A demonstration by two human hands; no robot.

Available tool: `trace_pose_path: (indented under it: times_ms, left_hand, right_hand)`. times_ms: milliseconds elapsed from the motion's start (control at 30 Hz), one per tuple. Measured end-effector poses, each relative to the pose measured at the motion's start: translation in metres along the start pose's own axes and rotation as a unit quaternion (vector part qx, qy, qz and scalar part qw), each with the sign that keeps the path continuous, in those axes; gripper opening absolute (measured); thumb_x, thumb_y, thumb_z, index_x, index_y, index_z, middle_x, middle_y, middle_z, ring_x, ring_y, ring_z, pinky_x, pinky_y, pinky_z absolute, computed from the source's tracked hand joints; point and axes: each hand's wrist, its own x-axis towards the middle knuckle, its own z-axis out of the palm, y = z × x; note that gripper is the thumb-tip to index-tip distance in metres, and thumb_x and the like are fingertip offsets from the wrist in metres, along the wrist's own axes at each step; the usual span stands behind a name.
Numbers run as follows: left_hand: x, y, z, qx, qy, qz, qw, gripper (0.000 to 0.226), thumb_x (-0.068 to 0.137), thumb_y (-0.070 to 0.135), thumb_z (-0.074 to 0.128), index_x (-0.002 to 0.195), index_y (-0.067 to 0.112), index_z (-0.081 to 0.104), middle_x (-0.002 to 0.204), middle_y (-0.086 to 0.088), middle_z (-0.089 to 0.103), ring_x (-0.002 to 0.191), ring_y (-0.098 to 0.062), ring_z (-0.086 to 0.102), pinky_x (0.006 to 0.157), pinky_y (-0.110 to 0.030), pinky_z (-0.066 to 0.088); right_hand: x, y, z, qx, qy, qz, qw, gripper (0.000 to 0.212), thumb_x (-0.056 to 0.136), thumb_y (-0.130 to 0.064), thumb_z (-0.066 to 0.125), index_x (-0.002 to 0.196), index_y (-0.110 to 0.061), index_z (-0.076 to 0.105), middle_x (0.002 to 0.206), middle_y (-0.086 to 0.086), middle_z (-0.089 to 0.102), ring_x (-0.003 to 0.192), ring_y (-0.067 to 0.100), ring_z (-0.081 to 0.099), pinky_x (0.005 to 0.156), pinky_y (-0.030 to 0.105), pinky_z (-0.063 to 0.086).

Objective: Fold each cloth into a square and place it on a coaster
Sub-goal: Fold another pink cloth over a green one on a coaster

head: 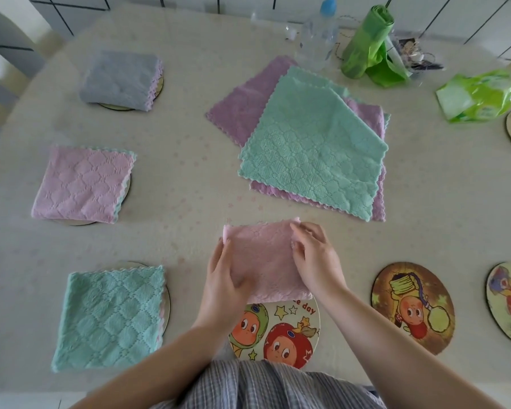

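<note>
Both hands hold the folded pink cloth (263, 258) near the middle of the surface (189, 178), its near edge overlapping the cartoon coaster (278, 329) at 6 o'clock. The left hand (222, 281) grips the cloth's left edge with the thumb on top; the right hand (313, 258) pinches its right edge. Gripping opposite sides likely keeps the layers square while it is carried to that coaster.

At 9 o'clock three finished squares sit on coasters: grey cloth (120, 79), pink square (81, 184), green square (111, 315). The unfolded stack (310, 146) waits at 1 o'clock, within reach. A bare coaster (412, 307) lies at 4 o'clock, probably for a later cloth.
</note>
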Motion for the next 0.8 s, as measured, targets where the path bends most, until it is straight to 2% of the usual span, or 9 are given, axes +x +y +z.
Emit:
trace_pose_path:
  times_ms: [133, 200, 267, 400, 467, 533, 600, 733, 800]
  left_hand:
    - [-0.004, 0.001, -0.009, 0.165, 0.042, 0.120, 0.978, 0.072, 0.089, 0.029, 0.054, 0.147, 0.033, 0.012, 0.151, 0.015, 0.008, 0.134, 0.000, 0.004, 0.111, -0.038, 0.005]
    - [0.007, -0.002, -0.009, 0.262, 0.021, 0.214, 0.941, 0.061, 0.092, 0.035, 0.040, 0.147, 0.023, 0.015, 0.155, 0.004, 0.012, 0.142, -0.009, 0.002, 0.115, -0.044, 0.001]
    - [0.021, -0.004, -0.004, 0.356, -0.031, 0.261, 0.897, 0.058, 0.094, 0.040, 0.028, 0.146, 0.014, 0.019, 0.154, -0.002, 0.017, 0.144, -0.017, 0.004, 0.114, -0.048, 0.001]
    - [0.040, -0.014, 0.000, 0.484, -0.067, 0.227, 0.842, 0.062, 0.096, 0.048, 0.014, 0.142, 0.011, 0.032, 0.149, -0.005, 0.035, 0.140, -0.020, 0.016, 0.115, -0.053, 0.010]
    - [0.045, -0.021, -0.005, 0.509, -0.067, 0.200, 0.835, 0.070, 0.093, 0.058, 0.007, 0.146, 0.013, 0.016, 0.154, -0.004, 0.019, 0.142, -0.021, 0.005, 0.115, -0.054, 0.002]
    - [0.049, -0.024, -0.013, 0.513, -0.061, 0.169, 0.839, 0.075, 0.088, 0.067, 0.002, 0.144, 0.016, -0.007, 0.154, -0.002, -0.004, 0.142, -0.020, -0.011, 0.114, -0.051, -0.009]
    - [0.051, -0.024, -0.021, 0.520, -0.043, 0.150, 0.840, 0.078, 0.086, 0.071, 0.000, 0.141, 0.017, -0.017, 0.153, -0.001, -0.014, 0.141, -0.018, -0.018, 0.114, -0.050, -0.012]
    - [0.051, -0.025, -0.028, 0.520, -0.036, 0.122, 0.845, 0.079, 0.083, 0.071, -0.005, 0.138, 0.017, -0.024, 0.150, -0.001, -0.021, 0.139, -0.017, -0.023, 0.114, -0.048, -0.014]
    - [0.044, -0.027, -0.030, 0.488, -0.015, 0.124, 0.864, 0.080, 0.085, 0.067, 0.002, 0.142, 0.016, -0.018, 0.154, -0.004, -0.013, 0.141, -0.019, -0.017, 0.114, -0.044, -0.012]
  right_hand:
    - [-0.005, 0.001, -0.008, -0.078, 0.019, -0.012, 0.997, 0.055, 0.092, -0.015, 0.050, 0.143, -0.022, 0.033, 0.153, -0.002, 0.020, 0.139, 0.016, 0.019, 0.114, 0.037, 0.019]
    - [-0.011, -0.003, -0.006, -0.114, -0.002, -0.083, 0.990, 0.055, 0.092, -0.013, 0.047, 0.144, -0.022, 0.031, 0.154, -0.004, 0.017, 0.142, 0.013, 0.007, 0.116, 0.041, 0.007]
    - [-0.017, -0.007, 0.002, -0.148, -0.032, -0.161, 0.975, 0.050, 0.093, -0.023, 0.041, 0.142, -0.020, 0.034, 0.152, -0.002, 0.024, 0.142, 0.013, 0.009, 0.116, 0.048, 0.007]
    - [-0.023, 0.000, 0.022, -0.225, -0.088, -0.167, 0.956, 0.052, 0.096, -0.045, 0.028, 0.143, -0.023, 0.033, 0.152, 0.001, 0.029, 0.142, 0.017, 0.020, 0.111, 0.056, 0.020]
    - [-0.022, 0.009, 0.023, -0.253, -0.089, -0.153, 0.951, 0.057, 0.096, -0.052, 0.026, 0.146, -0.024, 0.026, 0.155, 0.002, 0.021, 0.143, 0.018, 0.014, 0.112, 0.058, 0.016]
    - [-0.020, 0.017, 0.020, -0.273, -0.089, -0.146, 0.947, 0.065, 0.094, -0.060, 0.021, 0.148, -0.023, 0.018, 0.157, 0.002, 0.011, 0.145, 0.018, 0.005, 0.113, 0.055, 0.007]
    - [-0.020, 0.021, 0.016, -0.283, -0.094, -0.134, 0.945, 0.071, 0.092, -0.064, 0.016, 0.149, -0.022, 0.012, 0.157, 0.001, 0.004, 0.145, 0.017, -0.001, 0.113, 0.054, 0.001]
    - [-0.020, 0.030, 0.009, -0.281, -0.088, -0.097, 0.951, 0.073, 0.090, -0.066, 0.009, 0.149, -0.023, 0.000, 0.156, -0.002, -0.005, 0.143, 0.016, -0.007, 0.113, 0.050, -0.007]
    - [-0.022, 0.035, 0.003, -0.270, -0.080, -0.073, 0.957, 0.074, 0.089, -0.066, 0.005, 0.148, -0.023, -0.008, 0.154, -0.004, -0.012, 0.142, 0.014, -0.013, 0.114, 0.048, -0.011]
